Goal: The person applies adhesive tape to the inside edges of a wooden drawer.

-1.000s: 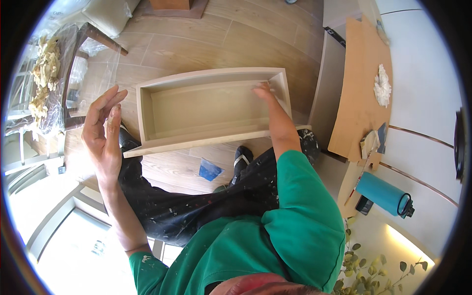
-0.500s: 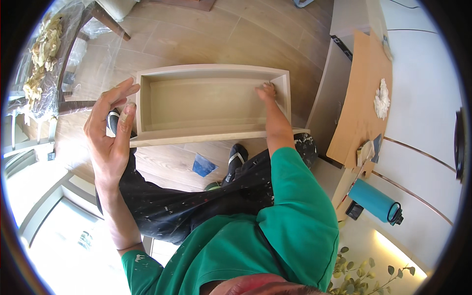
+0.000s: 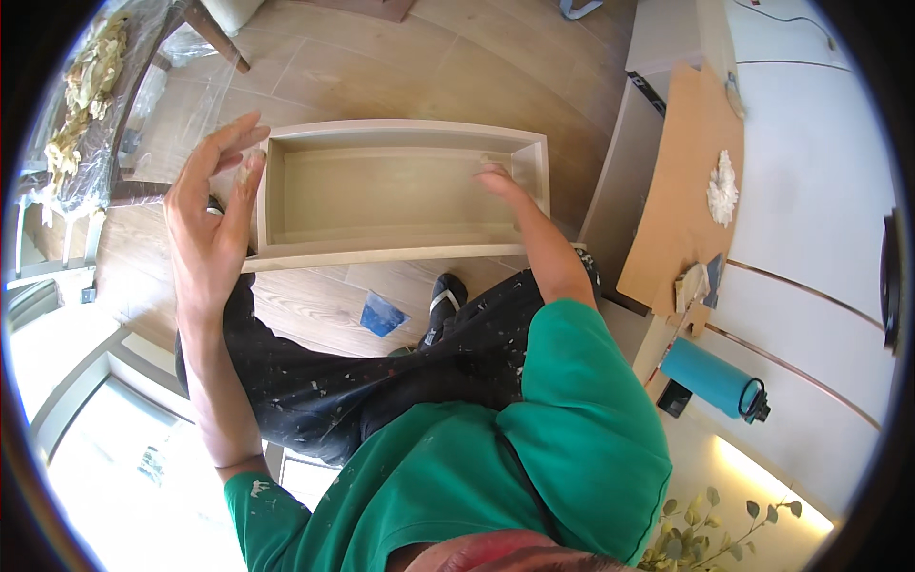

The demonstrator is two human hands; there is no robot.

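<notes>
A pale beige drawer box [image 3: 405,250], open at the top, rests across my knees, with the floor showing beneath. Inside its right end is my right hand [image 3: 495,178], fingers curled close to the bottom panel. Something small and pale seems to be at the fingertips, but I cannot make out what. My left hand [image 3: 212,224] is raised over the drawer's left end, thumb and fingers apart, holding nothing. Dusty pale marks show on its fingertips.
A blue flat piece [image 3: 383,314] lies on the floor by my shoe [image 3: 445,300]. To the right, a wooden board [image 3: 660,205] carries crumpled white paper [image 3: 722,189]; a teal bottle [image 3: 713,378] lies nearby. Plastic-wrapped furniture [image 3: 95,124] stands at the far left.
My right hand has shifted a little left inside the drawer, away from its right wall. My left hand has risen slightly, still spread. The whole view has shifted a bit.
</notes>
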